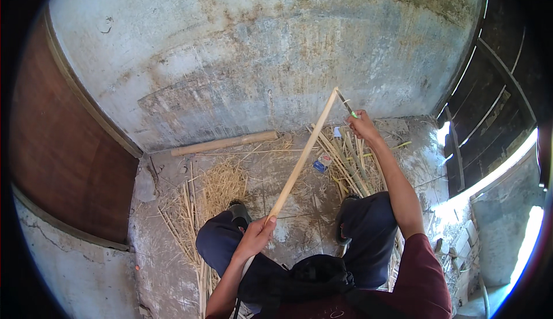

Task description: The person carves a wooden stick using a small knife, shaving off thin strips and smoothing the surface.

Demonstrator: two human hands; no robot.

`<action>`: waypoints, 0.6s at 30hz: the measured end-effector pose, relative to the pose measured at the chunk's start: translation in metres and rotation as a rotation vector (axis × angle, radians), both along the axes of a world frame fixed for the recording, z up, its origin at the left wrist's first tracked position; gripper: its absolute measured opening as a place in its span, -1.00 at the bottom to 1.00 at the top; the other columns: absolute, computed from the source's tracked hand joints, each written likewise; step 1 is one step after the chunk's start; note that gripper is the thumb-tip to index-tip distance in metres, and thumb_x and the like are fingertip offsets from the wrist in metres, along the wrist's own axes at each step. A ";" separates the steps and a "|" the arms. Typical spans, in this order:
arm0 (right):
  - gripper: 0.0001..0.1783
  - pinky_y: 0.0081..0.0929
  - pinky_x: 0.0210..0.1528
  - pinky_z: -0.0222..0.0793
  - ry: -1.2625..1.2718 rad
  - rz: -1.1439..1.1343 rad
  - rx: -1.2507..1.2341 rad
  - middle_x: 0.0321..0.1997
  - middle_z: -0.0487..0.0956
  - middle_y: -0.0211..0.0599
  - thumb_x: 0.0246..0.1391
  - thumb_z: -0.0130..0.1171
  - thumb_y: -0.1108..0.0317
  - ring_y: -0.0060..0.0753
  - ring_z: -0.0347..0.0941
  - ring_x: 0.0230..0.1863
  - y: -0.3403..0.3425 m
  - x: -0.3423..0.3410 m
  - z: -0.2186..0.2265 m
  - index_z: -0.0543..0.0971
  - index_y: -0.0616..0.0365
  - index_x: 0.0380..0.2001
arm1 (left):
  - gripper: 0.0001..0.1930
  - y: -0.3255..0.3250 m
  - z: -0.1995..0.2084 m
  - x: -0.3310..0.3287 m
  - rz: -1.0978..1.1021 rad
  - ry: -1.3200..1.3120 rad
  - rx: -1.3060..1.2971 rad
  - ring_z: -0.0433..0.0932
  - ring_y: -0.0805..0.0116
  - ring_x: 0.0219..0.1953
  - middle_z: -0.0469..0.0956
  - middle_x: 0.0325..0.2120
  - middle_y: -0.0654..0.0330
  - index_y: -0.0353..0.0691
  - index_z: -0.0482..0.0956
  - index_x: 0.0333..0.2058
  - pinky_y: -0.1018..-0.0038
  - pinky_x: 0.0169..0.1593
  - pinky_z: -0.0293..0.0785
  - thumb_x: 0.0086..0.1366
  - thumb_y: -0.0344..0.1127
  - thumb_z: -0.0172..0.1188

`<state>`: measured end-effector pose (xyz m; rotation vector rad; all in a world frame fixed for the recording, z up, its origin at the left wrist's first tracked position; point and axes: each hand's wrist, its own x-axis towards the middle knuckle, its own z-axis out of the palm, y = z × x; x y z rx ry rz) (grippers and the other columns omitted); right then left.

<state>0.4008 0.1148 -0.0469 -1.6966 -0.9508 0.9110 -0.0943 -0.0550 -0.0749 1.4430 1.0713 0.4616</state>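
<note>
A long, pale bamboo strip point(305, 155) slants up and away from my lap toward the wall. My left hand point(256, 238) is closed round its near part, above my left knee. Out at arm's length, my right hand point(363, 127) grips a knife point(347, 104) with a bit of green at its handle. The blade reaches up to the strip's far tip, where it meets or nearly meets the bamboo; a thin sliver shows beside the blade.
Curly shavings point(223, 183) are heaped beyond my left foot. Split bamboo pieces point(351, 160) lie by my right foot, near a small blue packet point(319, 166). A bamboo pole point(224, 144) rests along the stained wall point(276, 59). At left is a brown door point(63, 134).
</note>
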 end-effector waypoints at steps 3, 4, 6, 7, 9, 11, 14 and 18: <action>-0.56 -0.02 0.03 0.59 -0.658 -0.054 0.084 -0.03 0.71 0.23 0.15 0.39 0.19 0.20 0.72 -0.10 -0.003 0.026 -0.033 0.54 0.41 -0.17 | -0.48 0.004 0.000 0.006 0.028 0.056 0.131 0.41 0.50 -0.56 0.41 -0.63 0.28 -0.30 0.50 -0.33 0.35 -0.43 0.34 0.70 0.05 0.02; -0.56 -0.02 0.03 0.59 -0.659 -0.061 0.082 -0.03 0.71 0.23 0.15 0.39 0.19 0.20 0.72 -0.10 -0.005 0.037 -0.043 0.54 0.41 -0.17 | -0.50 0.007 0.001 0.008 0.067 0.101 0.232 0.42 0.43 -0.57 0.40 -0.64 0.22 -0.32 0.52 -0.29 0.30 -0.43 0.34 0.70 0.03 0.02; -0.53 -0.04 0.15 0.56 -0.962 0.140 -0.326 -0.07 0.74 0.17 0.10 0.43 0.15 0.23 0.68 0.07 -0.010 0.045 -0.051 0.60 0.27 -0.06 | -0.52 0.009 0.007 0.012 0.108 0.148 0.331 0.42 0.36 -0.58 0.39 -0.65 0.15 -0.34 0.53 -0.26 0.25 -0.42 0.34 0.70 0.01 0.02; -0.53 -0.04 0.15 0.56 -0.962 0.133 -0.331 -0.07 0.74 0.17 0.10 0.43 0.15 0.23 0.68 0.07 -0.014 0.051 -0.055 0.60 0.27 -0.06 | -0.53 0.009 0.010 0.015 0.108 0.157 0.327 0.42 0.29 -0.58 0.39 -0.64 0.10 -0.36 0.55 -0.23 0.21 -0.41 0.34 0.69 -0.01 0.02; -0.65 -0.01 0.13 0.57 -0.952 0.400 -0.260 -0.10 0.74 0.14 0.07 0.44 0.19 0.22 0.68 0.05 -0.015 0.026 -0.045 0.67 0.20 -0.16 | -0.54 0.004 0.010 0.009 0.134 0.187 0.319 0.41 0.23 -0.58 0.40 -0.64 0.05 -0.37 0.57 -0.20 0.18 -0.41 0.35 0.69 -0.02 0.03; -0.63 0.04 0.13 0.56 -0.922 0.390 -0.159 -0.12 0.73 0.18 0.09 0.42 0.20 0.26 0.68 0.04 -0.017 0.008 -0.031 0.63 0.16 -0.10 | -0.55 0.002 -0.002 0.011 0.015 0.135 0.328 0.43 0.16 -0.58 0.44 -0.62 0.01 -0.37 0.58 -0.17 0.16 -0.40 0.35 0.69 -0.03 0.04; -0.60 0.10 0.09 0.56 -0.879 0.298 -0.006 -0.20 0.72 0.17 0.13 0.39 0.20 0.30 0.69 -0.03 -0.018 -0.019 0.002 0.56 0.10 -0.02 | -0.57 -0.003 -0.007 0.018 -0.079 0.149 0.345 0.49 0.02 -0.56 0.48 -0.61 -0.05 -0.37 0.57 -0.16 0.11 -0.37 0.38 0.68 -0.05 0.05; -0.54 0.12 -0.08 0.57 -0.856 0.014 0.066 -0.34 0.72 0.02 0.16 0.38 0.17 0.28 0.69 -0.21 -0.035 -0.030 0.055 0.45 0.08 0.02 | -0.56 0.005 -0.007 0.014 -0.018 0.222 0.400 0.53 0.22 -0.58 0.48 -0.64 0.12 -0.31 0.53 -0.24 0.17 -0.42 0.40 0.70 -0.01 0.03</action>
